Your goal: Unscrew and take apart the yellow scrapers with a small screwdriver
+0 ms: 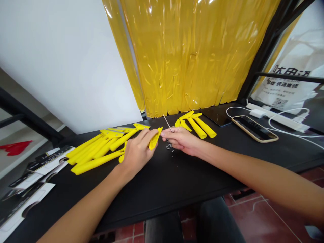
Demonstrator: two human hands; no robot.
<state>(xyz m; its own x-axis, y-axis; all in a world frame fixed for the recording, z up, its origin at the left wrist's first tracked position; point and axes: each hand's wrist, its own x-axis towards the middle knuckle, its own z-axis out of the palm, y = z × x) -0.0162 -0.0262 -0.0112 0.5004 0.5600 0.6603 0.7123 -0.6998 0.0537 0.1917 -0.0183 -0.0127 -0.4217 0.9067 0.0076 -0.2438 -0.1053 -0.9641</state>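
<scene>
My left hand (139, 146) is closed around a yellow plastic piece (155, 139), whose flat, tapered end sticks up past the fingers. In my right hand (183, 138) a thin metal rod (167, 123) is pinched, slanting up and to the left. The fingertips of both hands are close together near the yellow piece. Below the right fingers, several small screws and nuts (169, 146) lie on the black table (162, 182). Left of my left hand is a pile of yellow scraper-like tools (101, 143) with long handles; whether one handle joins the held piece is hidden.
More yellow handled parts (198, 126) lie beyond my right hand. A phone (255, 129), a dark tablet-like device (218, 116), white cables and a power strip (278, 116) are at the right. Printed cardboard sleeves (37, 175) lie left. A yellow plastic curtain (192, 60) hangs behind.
</scene>
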